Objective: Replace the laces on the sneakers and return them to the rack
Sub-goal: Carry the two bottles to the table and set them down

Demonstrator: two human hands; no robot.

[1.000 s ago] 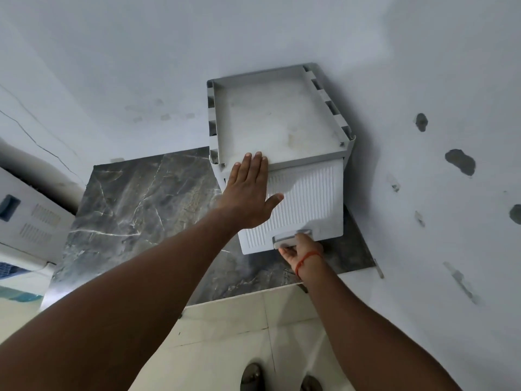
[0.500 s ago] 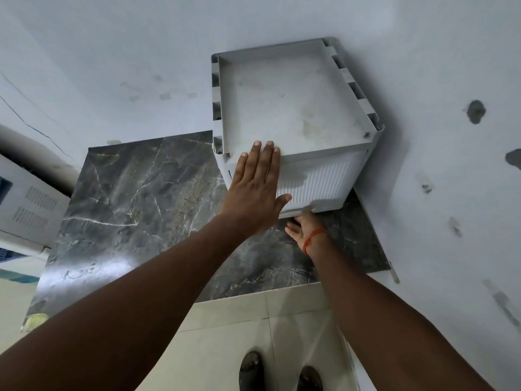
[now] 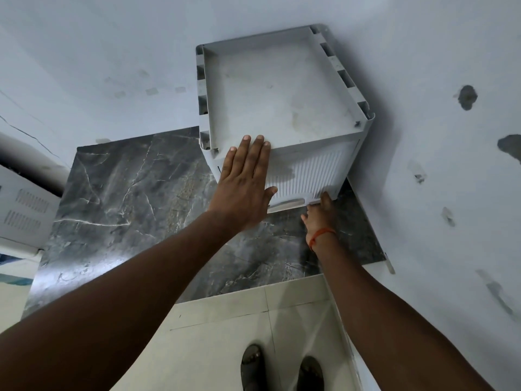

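Observation:
A white plastic shoe rack box [image 3: 267,94] stands on a dark marble slab [image 3: 127,198] in the corner against the wall. Its ribbed front door [image 3: 315,170] lies flush with the box. My left hand [image 3: 242,182] rests flat, fingers spread, over the box's top front edge and the door's left part. My right hand [image 3: 321,215] is lower, its fingertips touching the door's bottom edge just right of the recessed handle [image 3: 284,204]. No sneakers or laces are visible; the inside of the box is hidden.
A white vented appliance [image 3: 22,210] sits at the left edge. The right wall [image 3: 423,249] has dark chipped patches and runs close beside the box. Pale floor tiles lie below the slab, where my feet in sandals [image 3: 252,368] stand.
The ribbed door was swung out with my right hand on its handle; it has dropped back flush with the box. My right hand has slid off the handle to the door's lower edge.

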